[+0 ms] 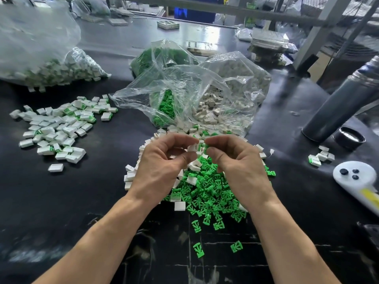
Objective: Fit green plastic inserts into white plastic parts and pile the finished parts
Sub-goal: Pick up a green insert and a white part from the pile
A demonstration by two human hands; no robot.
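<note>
- Left hand [164, 158] grip: thumb and fingers pinch a white part [192, 148] above the mixed heap [207, 191] on the surface [61, 201].
- Right hand [235, 160] grip: pinches what looks like a green insert [205, 148], touching the white part.
- Finished pile [59, 128] lies well left.

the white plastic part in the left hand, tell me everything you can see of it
The small white plastic part is a boxy, matte piece with flat faces and a notch or opening along its top edge. The left hand pinches it between thumb and fingertips, above the mixed heap of loose green inserts and white parts. Its open side faces the right hand, which holds something green close beside it. Whether the two pieces touch cannot be told.
</note>
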